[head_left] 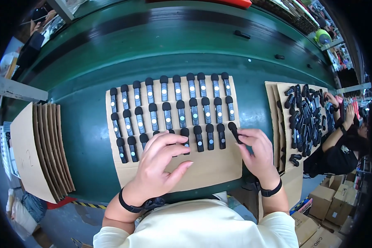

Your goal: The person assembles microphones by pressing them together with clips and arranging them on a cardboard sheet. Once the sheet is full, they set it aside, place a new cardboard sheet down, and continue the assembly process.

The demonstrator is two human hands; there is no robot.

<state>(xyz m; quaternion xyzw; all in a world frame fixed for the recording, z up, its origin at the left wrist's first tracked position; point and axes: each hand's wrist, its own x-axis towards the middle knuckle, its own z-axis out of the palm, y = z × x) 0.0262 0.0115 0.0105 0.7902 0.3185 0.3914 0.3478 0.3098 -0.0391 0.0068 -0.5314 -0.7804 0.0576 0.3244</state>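
A brown cardboard sheet [219,165] lies on the green table [87,136]. Small black stick-shaped devices [181,112] with grey bands and round light dots stand on it in three rows. My right hand [256,153] pinches one black device [234,131] at the right end of the nearest row. My left hand [161,165] rests over the middle of that row, fingers spread and touching the devices beneath them. Both wrists wear black bands.
A fanned stack of cardboard sheets [41,149] leans at the left. At the right, another cardboard sheet [283,124] carries a loose heap of black devices [308,115], where another person's hands [339,109] work. Cardboard boxes [330,206] sit on the floor lower right.
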